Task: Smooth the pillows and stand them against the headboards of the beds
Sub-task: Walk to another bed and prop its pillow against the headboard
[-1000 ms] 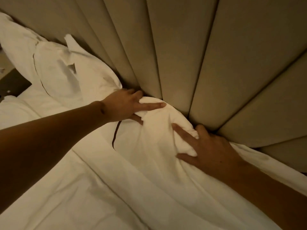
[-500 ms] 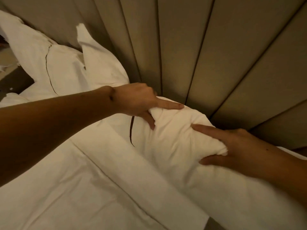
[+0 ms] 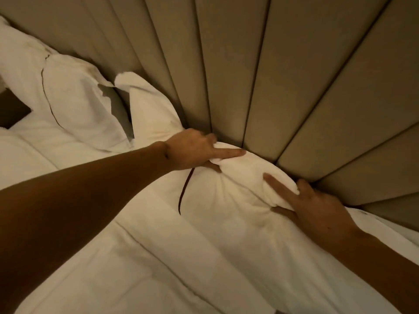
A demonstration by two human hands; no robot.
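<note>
A white pillow (image 3: 235, 200) with a dark piped seam leans with its top edge against the beige padded headboard (image 3: 238, 64). My left hand (image 3: 195, 152) pinches the pillow's top edge on the left, forefinger stretched along it. My right hand (image 3: 315, 207) grips the same top edge on the right, fabric bunched between thumb and fingers. A second white pillow (image 3: 74, 103) stands against the headboard at the far left, its flap corner folded. Between the two, another pillow's corner (image 3: 147, 109) sticks up.
White bed linen (image 3: 127, 268) with a folded band covers the mattress below the pillows. A dark bedside surface (image 3: 11, 112) shows at the left edge. The headboard's vertical panels fill the upper half of the view.
The pillow's top edge has been pushed back to the headboard. Both hands stay gripped on it and have moved toward the headboard with it. My view has shifted a little.
</note>
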